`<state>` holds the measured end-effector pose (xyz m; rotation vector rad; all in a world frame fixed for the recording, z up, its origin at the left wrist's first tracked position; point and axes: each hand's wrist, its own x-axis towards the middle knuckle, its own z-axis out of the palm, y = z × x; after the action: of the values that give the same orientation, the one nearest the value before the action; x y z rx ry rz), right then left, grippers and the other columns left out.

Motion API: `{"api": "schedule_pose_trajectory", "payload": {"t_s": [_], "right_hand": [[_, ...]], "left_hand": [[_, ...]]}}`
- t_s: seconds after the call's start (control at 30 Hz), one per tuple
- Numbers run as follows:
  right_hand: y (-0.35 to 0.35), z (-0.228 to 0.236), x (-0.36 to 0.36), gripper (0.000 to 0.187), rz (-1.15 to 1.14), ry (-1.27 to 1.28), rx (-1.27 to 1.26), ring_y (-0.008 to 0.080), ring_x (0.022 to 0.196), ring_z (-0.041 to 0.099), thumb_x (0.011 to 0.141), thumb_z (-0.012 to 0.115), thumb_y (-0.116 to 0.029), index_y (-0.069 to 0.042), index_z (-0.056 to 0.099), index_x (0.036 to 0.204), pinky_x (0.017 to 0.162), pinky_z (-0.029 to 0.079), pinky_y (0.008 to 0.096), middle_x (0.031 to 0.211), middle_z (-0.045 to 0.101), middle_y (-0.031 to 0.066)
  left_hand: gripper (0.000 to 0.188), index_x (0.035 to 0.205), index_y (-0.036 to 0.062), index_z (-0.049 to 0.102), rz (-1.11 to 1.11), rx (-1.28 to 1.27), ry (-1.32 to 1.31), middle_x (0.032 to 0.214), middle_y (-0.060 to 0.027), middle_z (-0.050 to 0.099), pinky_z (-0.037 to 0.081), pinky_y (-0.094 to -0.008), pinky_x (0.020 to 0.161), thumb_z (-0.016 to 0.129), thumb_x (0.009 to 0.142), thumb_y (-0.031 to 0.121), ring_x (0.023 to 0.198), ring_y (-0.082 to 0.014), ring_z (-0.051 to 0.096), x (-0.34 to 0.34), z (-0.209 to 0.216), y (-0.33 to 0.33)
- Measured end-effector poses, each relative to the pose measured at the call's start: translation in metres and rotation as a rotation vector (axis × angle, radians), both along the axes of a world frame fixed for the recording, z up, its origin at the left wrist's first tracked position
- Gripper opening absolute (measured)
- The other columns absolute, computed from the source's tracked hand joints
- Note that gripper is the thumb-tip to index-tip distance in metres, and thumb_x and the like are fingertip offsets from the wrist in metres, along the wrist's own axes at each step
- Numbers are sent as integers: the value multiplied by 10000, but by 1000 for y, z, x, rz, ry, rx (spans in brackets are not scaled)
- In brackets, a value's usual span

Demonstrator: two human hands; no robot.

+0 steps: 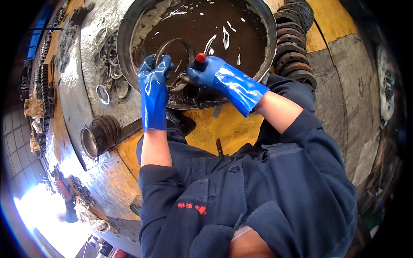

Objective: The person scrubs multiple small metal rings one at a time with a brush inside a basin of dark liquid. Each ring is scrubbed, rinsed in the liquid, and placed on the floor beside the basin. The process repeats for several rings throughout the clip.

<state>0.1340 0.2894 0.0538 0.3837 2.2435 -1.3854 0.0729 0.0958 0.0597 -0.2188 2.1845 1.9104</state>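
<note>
Both hands wear long blue rubber gloves and work over a large round basin [124, 47] of dark brown liquid. My left hand [155, 71] is closed on the left side of a metal ring [183, 41], which is held tilted above the liquid near the basin's front rim. My right hand [207, 71] grips a hand tool with a black handle and a red end [200, 58]. The tool's working end is against the lower part of the ring, mostly hidden by the glove, so its kind does not show.
Left of the basin lie several loose thin metal rings [103, 92]. A stack of ribbed rings [101, 135] rests on its side nearer me. Right of the basin runs a row of thick rusty discs [294, 49]. Yellow flooring [223, 131] shows between my legs.
</note>
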Motion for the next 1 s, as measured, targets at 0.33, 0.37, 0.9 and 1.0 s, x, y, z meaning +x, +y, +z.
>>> {"api": "schedule_pose_trajectory", "payload": {"t_s": [0.33, 0.37, 0.9, 1.0], "right_hand": [[9, -13, -1, 517, 259, 1129, 640, 335, 938, 776, 877, 739, -136, -172, 669, 1388, 783, 639, 399, 1326, 731, 138], [10, -11, -2, 551, 299, 1238, 628, 331, 910, 777, 898, 718, -127, -176, 627, 1440, 793, 639, 400, 1374, 708, 138], [14, -24, -8, 423, -60, -48, -221, 222, 975, 737, 912, 772, -426, -83, 774, 1158, 911, 556, 378, 1016, 782, 106], [7, -20, 12, 421, -207, -63, -655, 164, 883, 717, 908, 794, -402, -31, 776, 1107, 834, 563, 336, 943, 767, 89]], "left_hand": [[267, 1162, 25, 741, -27, -17, -10, 937, -48, 762, 496, -251, 674, 809, 936, 151, 786, -114, 686, -1, -6, -5], [266, 1163, 25, 742, -31, 15, -15, 939, -47, 762, 498, -252, 676, 808, 936, 146, 787, -116, 687, -1, -8, -6], [236, 1143, 60, 728, 21, 3, -25, 868, -37, 752, 456, -231, 603, 817, 940, 140, 692, -95, 647, -1, -3, 4], [184, 1095, 73, 739, 49, 10, -38, 835, -35, 749, 436, -229, 584, 818, 938, 129, 646, -81, 605, -1, -3, 7]]}}
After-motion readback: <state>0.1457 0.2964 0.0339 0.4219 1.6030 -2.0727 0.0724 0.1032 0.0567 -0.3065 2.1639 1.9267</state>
